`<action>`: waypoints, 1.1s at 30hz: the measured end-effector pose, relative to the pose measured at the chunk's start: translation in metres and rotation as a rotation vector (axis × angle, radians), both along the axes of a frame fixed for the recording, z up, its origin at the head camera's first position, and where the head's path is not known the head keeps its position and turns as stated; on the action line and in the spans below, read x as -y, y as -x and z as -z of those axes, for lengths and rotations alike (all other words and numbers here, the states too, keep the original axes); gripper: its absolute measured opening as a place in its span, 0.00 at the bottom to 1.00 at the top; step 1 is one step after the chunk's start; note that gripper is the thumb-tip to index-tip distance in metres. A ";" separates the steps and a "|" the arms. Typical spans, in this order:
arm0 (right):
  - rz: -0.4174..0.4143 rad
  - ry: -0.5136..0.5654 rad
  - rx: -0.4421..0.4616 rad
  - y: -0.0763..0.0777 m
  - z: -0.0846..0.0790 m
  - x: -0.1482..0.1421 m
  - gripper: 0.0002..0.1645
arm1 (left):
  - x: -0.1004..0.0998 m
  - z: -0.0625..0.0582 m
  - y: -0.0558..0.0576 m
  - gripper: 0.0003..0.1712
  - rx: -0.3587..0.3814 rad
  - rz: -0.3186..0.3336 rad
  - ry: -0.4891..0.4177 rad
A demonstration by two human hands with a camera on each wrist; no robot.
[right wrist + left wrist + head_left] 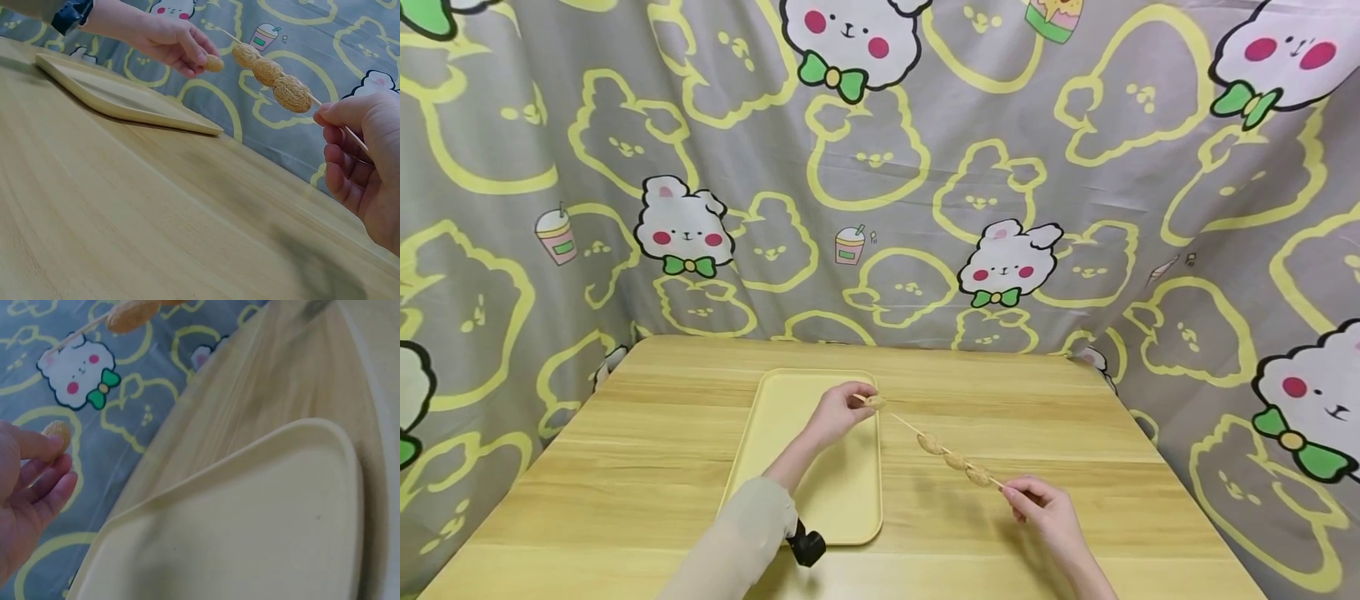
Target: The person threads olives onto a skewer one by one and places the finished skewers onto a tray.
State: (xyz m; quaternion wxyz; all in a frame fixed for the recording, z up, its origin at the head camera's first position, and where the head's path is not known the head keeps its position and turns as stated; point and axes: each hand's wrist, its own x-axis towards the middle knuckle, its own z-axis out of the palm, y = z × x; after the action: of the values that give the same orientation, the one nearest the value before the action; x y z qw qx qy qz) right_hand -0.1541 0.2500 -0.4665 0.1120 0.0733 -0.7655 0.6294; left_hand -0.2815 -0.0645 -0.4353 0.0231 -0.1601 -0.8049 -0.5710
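Nearest the viewer, the right hand [1045,508] pinches the near end of a thin wooden skewer [910,427] held above the wooden counter [625,467], with three peanuts [955,459] threaded on it. Further along, the left hand [838,412] pinches a single peanut [876,402] at the skewer's far tip, just over the right edge of a yellow tray [820,492].

Wooden table [647,467], grey curtain [925,167] behind (cartoon bunnies, yellow outlines).

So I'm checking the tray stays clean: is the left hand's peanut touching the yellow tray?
Apart. The left wrist view shows the peanut pinched in the left hand, above the tray.
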 end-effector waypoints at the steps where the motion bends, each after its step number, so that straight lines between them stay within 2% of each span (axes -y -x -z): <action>1: 0.000 0.002 -0.004 0.000 0.000 0.000 0.02 | 0.000 -0.002 -0.003 0.15 0.007 0.010 -0.014; 7: -0.011 0.004 -0.052 0.001 0.000 -0.003 0.02 | 0.001 -0.011 -0.018 0.18 0.063 0.095 -0.102; 8: -0.015 0.004 -0.059 0.001 0.000 -0.004 0.02 | 0.001 -0.015 -0.023 0.18 0.074 0.113 -0.119; 13: -0.027 0.010 -0.073 0.000 0.000 -0.005 0.02 | 0.005 -0.017 -0.031 0.18 0.066 0.202 -0.208; 19: -0.028 -0.006 -0.054 0.000 -0.001 -0.006 0.02 | 0.010 -0.014 -0.033 0.17 0.060 0.199 -0.252; 33: -0.093 -0.011 -0.060 0.000 -0.002 -0.003 0.02 | 0.014 -0.015 -0.040 0.17 0.069 0.216 -0.259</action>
State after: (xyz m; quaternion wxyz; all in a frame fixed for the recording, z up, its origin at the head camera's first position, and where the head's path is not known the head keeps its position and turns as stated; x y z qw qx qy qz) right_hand -0.1538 0.2526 -0.4646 0.1049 0.1282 -0.7610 0.6272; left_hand -0.2412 -0.0781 -0.4207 -0.0458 -0.2218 -0.7028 -0.6743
